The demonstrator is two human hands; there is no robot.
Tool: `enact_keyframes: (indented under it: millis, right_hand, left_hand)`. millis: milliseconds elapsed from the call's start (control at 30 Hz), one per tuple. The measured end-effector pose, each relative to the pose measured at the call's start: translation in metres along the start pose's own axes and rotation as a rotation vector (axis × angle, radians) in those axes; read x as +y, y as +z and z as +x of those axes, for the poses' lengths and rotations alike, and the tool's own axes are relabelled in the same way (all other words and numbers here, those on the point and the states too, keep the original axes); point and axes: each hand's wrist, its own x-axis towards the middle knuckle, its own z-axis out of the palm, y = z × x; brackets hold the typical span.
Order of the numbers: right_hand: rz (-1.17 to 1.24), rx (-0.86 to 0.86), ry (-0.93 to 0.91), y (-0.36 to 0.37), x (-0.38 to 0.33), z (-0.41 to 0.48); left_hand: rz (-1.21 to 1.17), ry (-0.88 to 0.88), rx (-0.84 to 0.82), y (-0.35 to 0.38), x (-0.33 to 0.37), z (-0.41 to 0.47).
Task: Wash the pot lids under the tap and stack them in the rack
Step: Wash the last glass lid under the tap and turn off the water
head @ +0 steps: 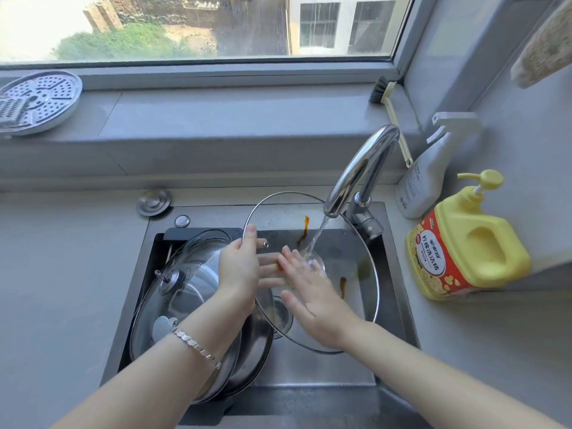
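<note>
A large glass pot lid (356, 243) with a metal rim stands tilted over the sink, streaked with brown sauce. My left hand (238, 267) grips its left rim, thumb on top. My right hand (312, 292) lies flat with fingers spread against the glass face. Water runs from the chrome tap (359, 168) onto the lid's middle, just past my right fingertips. Other lids (185, 286) lie stacked in the sink's left half, a glass one on top of steel ones.
The dark sink (399, 305) has a drain under the held lid. A yellow soap pump bottle (464, 243) and a white spray bottle (427, 171) stand at right. A perforated steamer tray (37, 100) rests on the window ledge. A brush (393, 116) leans in the corner.
</note>
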Motion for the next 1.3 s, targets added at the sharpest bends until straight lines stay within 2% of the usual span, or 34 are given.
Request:
enact_keyframes:
  millis: [100,133,233,300,367,533,667,833,1000,1167,1300]
  right_hand:
    - [-0.158,0.074,0.224,-0.011,0.022,0.007]
    - [-0.195,0.069,0.208,-0.012,0.02,0.004]
    - [-0.232,-0.083,-0.039,0.002,0.001,-0.009]
    - [-0.262,-0.089,-0.027,0.0,0.007,-0.012]
    - [-0.28,-0.01,0.073,-0.007,0.017,-0.012]
    - [-0.276,-0.113,-0.129,0.0,0.003,-0.025]
    - [-0.314,-0.014,0.066,-0.019,0.012,-0.023]
    - [-0.325,-0.114,0.029,-0.015,0.001,-0.03]
    - [-0.307,0.043,0.259,-0.025,0.021,-0.013]
    - [-0.287,-0.007,-0.06,-0.008,-0.021,-0.005]
    - [-0.329,0.1,0.168,-0.03,0.0,0.005]
  left_hand:
    - [-0.032,-0.008,-0.008,-0.005,-0.003,-0.007]
    - [-0.046,-0.006,-0.007,-0.007,-0.003,-0.008]
    - [-0.062,0.012,0.01,-0.011,-0.007,-0.01]
    - [-0.092,0.0,0.01,-0.013,-0.009,-0.011]
    - [-0.108,0.004,0.002,-0.016,-0.011,-0.011]
    - [-0.147,0.026,-0.002,-0.02,-0.01,-0.012]
    - [-0.18,0.05,0.012,-0.021,-0.008,-0.011]
    - [-0.186,0.044,0.02,-0.023,-0.01,-0.012]
    - [-0.191,0.022,0.021,-0.02,-0.016,-0.02]
    - [-0.175,-0.015,-0.016,-0.021,-0.021,-0.024]
    - [-0.191,-0.009,-0.032,-0.025,-0.017,-0.027]
